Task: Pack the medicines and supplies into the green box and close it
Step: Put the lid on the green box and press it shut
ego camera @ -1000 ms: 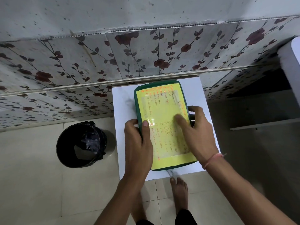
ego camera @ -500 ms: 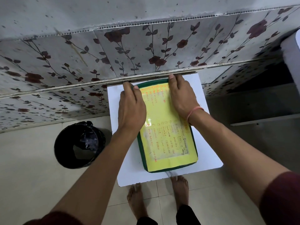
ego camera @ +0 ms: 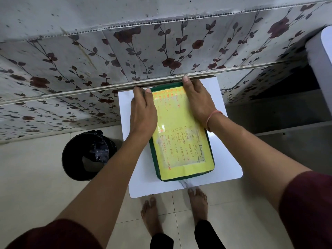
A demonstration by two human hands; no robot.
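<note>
the green box (ego camera: 182, 174) is seen lying shut on the white table (ego camera: 140, 177), its lid covered by a yellow handwritten sheet (ego camera: 181, 141); the left hand (ego camera: 142, 114) is laid flat, fingers extended, on the far left edge of the lid; the right hand (ego camera: 196, 100) is pressed flat on the far right corner, fingers reaching the wall side; nothing is gripped by either hand; a black bin (ego camera: 88, 155) is seen on the floor left of the table.

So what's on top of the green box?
A yellow sheet with handwriting covers the green box lid, and the left hand and right hand lie flat on it. What's inside is hidden.
</note>
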